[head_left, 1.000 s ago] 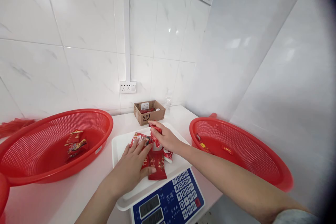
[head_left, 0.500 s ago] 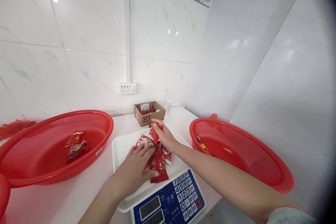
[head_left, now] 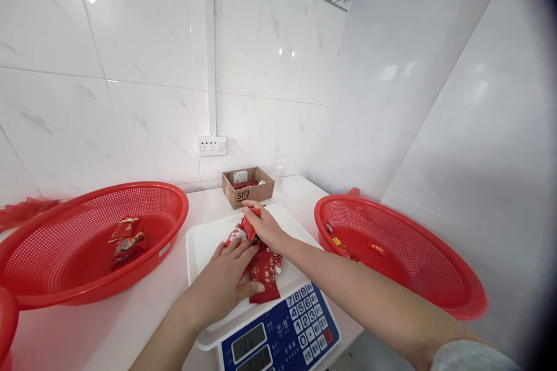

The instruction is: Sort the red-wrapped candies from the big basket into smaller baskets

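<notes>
Glossy red flat pkts (head_left: 265, 279) were bunched on white plastic scale tray (head_left: 202, 235). L hand (head_left: 218, 279) was spread over them, nothing visibly gripped; R hand (head_left: 268, 229) was part-closed on crumpled red bundle (head_left: 249, 226). Light pressure was prob. best — pkts kept off blue keypad (head_left: 310, 326).

A shop or packing room (tiled wall (head_left: 148, 46) behind), shown by the digital scale (head_left: 285, 333) and red baskets (head_left: 82, 255).

The cardboard box (head_left: 255, 192) reads "SF"; the scale (head_left: 281, 348) bears "志准" and keys (head_left: 303, 312) numbered 0 to 9.
</notes>
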`<state>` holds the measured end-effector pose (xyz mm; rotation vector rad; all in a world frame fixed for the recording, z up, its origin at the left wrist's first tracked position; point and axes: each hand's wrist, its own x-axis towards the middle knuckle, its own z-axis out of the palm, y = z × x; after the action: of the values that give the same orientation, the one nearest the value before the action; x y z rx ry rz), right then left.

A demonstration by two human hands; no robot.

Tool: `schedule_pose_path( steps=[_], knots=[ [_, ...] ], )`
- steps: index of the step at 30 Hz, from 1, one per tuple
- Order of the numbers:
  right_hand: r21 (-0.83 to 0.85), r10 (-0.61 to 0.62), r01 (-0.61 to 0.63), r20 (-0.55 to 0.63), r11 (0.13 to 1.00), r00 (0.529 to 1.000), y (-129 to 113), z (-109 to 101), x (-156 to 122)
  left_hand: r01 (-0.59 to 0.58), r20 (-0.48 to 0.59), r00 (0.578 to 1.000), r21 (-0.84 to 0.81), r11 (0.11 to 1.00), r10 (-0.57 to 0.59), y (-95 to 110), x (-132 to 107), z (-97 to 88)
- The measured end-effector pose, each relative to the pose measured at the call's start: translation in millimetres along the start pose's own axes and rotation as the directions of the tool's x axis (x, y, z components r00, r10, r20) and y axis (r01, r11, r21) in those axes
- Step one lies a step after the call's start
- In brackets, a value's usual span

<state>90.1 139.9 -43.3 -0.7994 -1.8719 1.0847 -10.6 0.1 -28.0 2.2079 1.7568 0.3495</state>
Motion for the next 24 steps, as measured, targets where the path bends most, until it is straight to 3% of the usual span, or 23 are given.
schedule_pose_path(
  steps=[6,9,13,16,19,22,24],
  knots=[
    [-0.063,-0.062,0.063,0.013,0.996,0.998,-5,1,-6,-0.053,-0.048,0.998,-0.04,0.998,0.051,-2,0,-0.6],
    [-0.092,-0.099,0.099,-0.002,0.991,0.995,-8,-1,-7,-0.093,-0.156,0.985,-0.118,0.989,0.074,0,-3,-7.5],
    [-0.139,-0.126,0.121,-0.027,0.983,0.992,-12,-17,-12,-0.056,-0.341,0.94,-0.188,0.98,-0.012,3,-8,-19.3],
    [-0.226,-0.13,0.118,-0.04,0.967,0.991,-17,-48,-22,-0.009,-0.442,0.894,-0.176,0.984,-0.07,2,-10,-25.1],
    [-0.383,-0.12,0.077,-0.09,0.92,0.989,-21,-92,-35,0.044,-0.548,0.826,-0.168,0.985,-0.131,-2,-11,-27.5],
    [-0.576,-0.06,-0.027,-0.132,0.817,0.99,-21,-139,-50,0.104,-0.621,0.76,-0.178,0.979,-0.194,-7,-12,-28.2],
    [-0.685,0.039,-0.145,-0.168,0.713,0.985,-19,-169,-59,0.126,-0.625,0.751,-0.181,0.975,-0.213,-9,-11,-28.2]
  ],
)
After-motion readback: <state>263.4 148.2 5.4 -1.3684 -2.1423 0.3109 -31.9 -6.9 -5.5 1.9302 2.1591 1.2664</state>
